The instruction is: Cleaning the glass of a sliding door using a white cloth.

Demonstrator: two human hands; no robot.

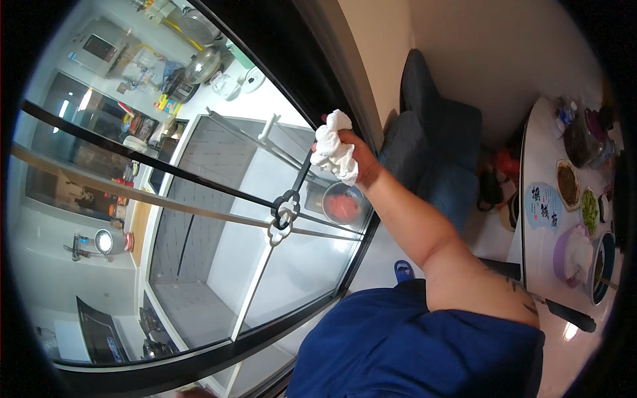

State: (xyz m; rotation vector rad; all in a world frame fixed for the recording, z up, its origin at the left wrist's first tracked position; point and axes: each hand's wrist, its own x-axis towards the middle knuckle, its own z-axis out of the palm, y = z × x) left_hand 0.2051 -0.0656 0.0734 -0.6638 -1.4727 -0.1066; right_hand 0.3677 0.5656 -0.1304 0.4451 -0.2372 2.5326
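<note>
My right hand [362,155] grips a crumpled white cloth [334,149]. The cloth is against or just in front of the glass door [278,278], beside its dark frame; exact contact cannot be told. Crossing dark and light metal bars with a clover-shaped ornament [284,218] decorate the door, left of and below the hand. At the bottom edge, a small, blurred skin-coloured part, apparently my left hand [196,392], shows; its fingers and anything in them are hidden.
Through the glass are a kitchen counter, a pot lid [203,65] and a bowl with something red [342,203]. On the right stand a dark upholstered chair [438,144] and a table [540,258] with dishes and a lilac bowl [567,256]. A blue slipper [404,271] is on the floor.
</note>
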